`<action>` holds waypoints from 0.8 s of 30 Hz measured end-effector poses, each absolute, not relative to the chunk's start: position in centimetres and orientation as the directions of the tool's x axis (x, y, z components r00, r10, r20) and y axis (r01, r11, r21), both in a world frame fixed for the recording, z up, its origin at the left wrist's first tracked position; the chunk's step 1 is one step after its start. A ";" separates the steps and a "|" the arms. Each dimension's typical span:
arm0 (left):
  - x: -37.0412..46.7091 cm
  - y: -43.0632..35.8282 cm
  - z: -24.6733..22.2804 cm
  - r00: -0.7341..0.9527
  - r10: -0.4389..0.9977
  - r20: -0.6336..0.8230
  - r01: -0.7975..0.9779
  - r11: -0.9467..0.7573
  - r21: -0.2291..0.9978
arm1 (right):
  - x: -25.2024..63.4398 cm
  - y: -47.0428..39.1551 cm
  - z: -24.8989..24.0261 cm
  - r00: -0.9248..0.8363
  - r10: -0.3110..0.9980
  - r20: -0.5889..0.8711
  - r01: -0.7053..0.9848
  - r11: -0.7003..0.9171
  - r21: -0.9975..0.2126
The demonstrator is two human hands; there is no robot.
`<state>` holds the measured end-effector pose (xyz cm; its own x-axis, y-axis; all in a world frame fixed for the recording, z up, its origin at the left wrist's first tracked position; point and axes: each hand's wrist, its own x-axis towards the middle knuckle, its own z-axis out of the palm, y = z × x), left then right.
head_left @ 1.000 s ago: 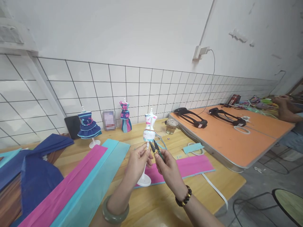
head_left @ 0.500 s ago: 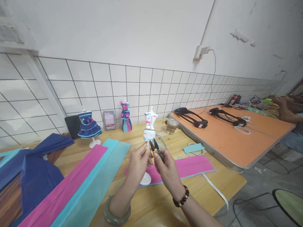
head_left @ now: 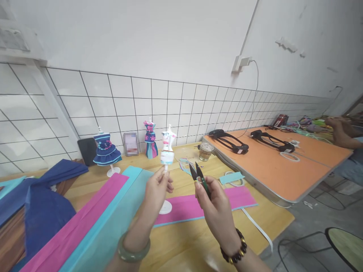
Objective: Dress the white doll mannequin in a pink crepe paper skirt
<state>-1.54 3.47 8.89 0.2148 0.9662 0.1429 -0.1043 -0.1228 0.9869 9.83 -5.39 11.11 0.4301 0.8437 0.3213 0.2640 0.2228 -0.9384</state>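
At a wooden worktop [head_left: 198, 241] beneath a tiled wall, we hold up a small white dress-form mannequin [head_left: 167, 151] in our left hand [head_left: 157, 187], fingers pinched round its thin stem just under the torso, its round base [head_left: 165, 207] hanging clear above a pink paper strip [head_left: 227, 198]. Our right hand [head_left: 214, 204] grips a pair of green-handled thread snips [head_left: 200, 177], blades pointing up and apart from the mannequin. Long pink and turquoise paper sheets [head_left: 93, 223] run toward the near left edge, beside folded navy paper [head_left: 42, 200]. Along the far edge by the wall stand two dressed mannequins [head_left: 106, 151] and a small glass jar [head_left: 205, 151]. Another person's arm [head_left: 340, 132] rests at the far right of an adjoining orange table [head_left: 283, 166].
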 end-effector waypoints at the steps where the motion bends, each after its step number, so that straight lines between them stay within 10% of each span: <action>1: -1.8 3.8 9.0 0.195 0.972 0.134 -0.129 -0.110 0.986 | 9.9 -5.7 11.1 0.422 0.846 0.325 0.283 0.218 -0.934; 24: -1.3 2.3 9.6 0.369 0.913 0.172 -0.190 -0.107 0.976 | 9.1 -4.2 9.6 0.263 0.943 0.202 0.096 0.182 -0.979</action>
<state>-1.32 2.28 9.64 0.3694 0.9132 0.1721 -0.1898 -0.1071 0.9760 9.13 -4.17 9.62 0.2631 0.9435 0.2016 0.0962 0.1822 -0.9785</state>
